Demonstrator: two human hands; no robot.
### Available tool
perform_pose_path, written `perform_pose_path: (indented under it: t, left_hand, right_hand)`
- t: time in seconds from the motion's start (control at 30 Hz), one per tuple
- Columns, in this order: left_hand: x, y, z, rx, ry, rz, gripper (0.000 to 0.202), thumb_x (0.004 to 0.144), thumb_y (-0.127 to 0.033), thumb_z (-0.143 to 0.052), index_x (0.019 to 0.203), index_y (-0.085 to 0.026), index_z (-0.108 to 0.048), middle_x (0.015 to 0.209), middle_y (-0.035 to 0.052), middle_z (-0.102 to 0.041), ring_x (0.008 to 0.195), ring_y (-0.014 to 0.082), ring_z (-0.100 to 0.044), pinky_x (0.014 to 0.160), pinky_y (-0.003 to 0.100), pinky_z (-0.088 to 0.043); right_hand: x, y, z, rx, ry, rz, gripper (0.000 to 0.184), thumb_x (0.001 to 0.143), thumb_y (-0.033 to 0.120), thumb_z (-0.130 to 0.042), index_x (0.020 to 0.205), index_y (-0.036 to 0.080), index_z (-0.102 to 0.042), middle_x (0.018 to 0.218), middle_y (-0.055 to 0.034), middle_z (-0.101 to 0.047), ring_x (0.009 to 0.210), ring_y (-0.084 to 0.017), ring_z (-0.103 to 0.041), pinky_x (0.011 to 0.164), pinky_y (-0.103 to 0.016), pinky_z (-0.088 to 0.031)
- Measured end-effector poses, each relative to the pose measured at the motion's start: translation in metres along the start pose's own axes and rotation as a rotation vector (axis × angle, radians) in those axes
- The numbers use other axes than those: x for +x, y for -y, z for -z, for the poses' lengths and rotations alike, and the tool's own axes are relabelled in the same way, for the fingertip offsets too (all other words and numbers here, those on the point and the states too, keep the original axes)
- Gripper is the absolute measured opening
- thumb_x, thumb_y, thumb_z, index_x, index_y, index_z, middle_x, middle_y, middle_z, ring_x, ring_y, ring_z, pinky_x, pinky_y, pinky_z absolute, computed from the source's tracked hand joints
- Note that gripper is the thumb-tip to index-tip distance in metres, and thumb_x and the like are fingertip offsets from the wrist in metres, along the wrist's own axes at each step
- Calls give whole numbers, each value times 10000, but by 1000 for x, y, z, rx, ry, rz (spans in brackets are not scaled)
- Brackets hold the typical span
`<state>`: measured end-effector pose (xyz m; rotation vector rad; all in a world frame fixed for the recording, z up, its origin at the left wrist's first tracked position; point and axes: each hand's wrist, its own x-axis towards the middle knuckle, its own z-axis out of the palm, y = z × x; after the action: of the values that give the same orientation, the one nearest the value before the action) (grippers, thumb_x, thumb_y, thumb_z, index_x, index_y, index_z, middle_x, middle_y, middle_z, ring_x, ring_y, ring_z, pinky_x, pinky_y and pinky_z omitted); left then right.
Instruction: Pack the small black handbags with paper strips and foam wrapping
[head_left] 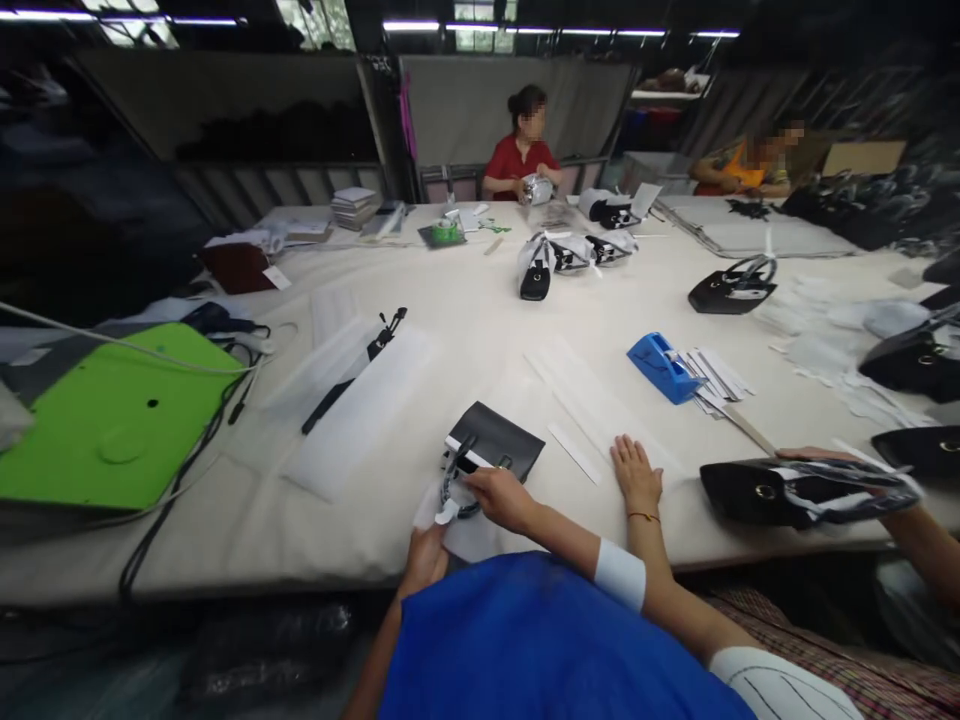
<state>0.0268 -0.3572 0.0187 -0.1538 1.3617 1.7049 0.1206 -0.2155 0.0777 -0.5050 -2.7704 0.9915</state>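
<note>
The right hand (pixel 501 497) pinches the black bag (pixel 508 438) by its handles, the left hand (pixel 426 556) gripping white wrapping (pixel 428 507), apparently for steadiness.

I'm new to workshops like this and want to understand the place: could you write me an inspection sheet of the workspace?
Surface: cream-coloured table bearing white sheets.
Things in hand: black bag lying down, handles toward the wearer.
Fingers: left fingers at white wrapping; right fingers by the handles; exact grips unclear.
Clutter: blue tape dispenser, paper strips, green board, more black bags.
Cables: white cable across the green board; black cables at the table's left.
Surroundings: co-worker in red opposite; co-worker in orange farther right; another person's hand on the table; strip lights overhead.
</note>
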Motion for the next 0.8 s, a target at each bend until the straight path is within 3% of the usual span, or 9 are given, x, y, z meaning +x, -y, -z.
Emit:
perform_pose_path:
  t: [0.13,0.23,0.33,0.5,0.67,0.8]
  left_hand:
    - [2,8,9,-46,48,-34,298,609,-294,-780,835,-139,-664,919,108,-734,1088,334,-599,814,382,-507]
    - [6,14,14,-76,38,-26,178,745,-311,-678,788,-139,-657,961,115,-730,1067,284,-616,821,379,-468]
    - [10,17,17,-116,56,20,188,817,-323,-600,754,-154,-651,962,107,-731,1060,246,-622,815,365,-456]
    - [16,21,17,-147,117,118,186,711,-316,-713,779,-150,-664,845,94,-729,996,300,-643,750,357,-527]
    - [28,27,16,-140,72,117,166,667,-221,-731,755,-105,-651,688,63,-685,856,271,-661,671,294,-515]
    - [32,25,13,-134,61,134,91,698,-180,-677,729,-100,-647,643,68,-674,783,256,-663,629,306,-490]
  right_hand:
    - [17,0,-8,-98,128,-18,242,857,139,-474,937,201,-693,886,-56,-690,820,-171,-634,717,-234,-429]
    - [25,3,-16,-198,230,-74,200,841,171,-504,861,207,-700,827,-64,-694,770,-194,-635,683,-263,-432]
    - [25,9,-22,-219,256,-110,197,863,234,-498,881,229,-694,814,-58,-696,750,-205,-636,671,-289,-438]
    - [26,12,-22,-195,251,-174,206,839,229,-523,920,263,-709,848,-46,-707,793,-209,-644,685,-288,-439]
    - [32,7,-29,-129,267,-209,223,784,234,-598,969,261,-719,847,-34,-717,820,-193,-648,693,-252,-435]
    - [32,4,-36,-132,274,-195,199,767,185,-602,904,257,-728,840,-20,-719,804,-174,-645,673,-230,-419]
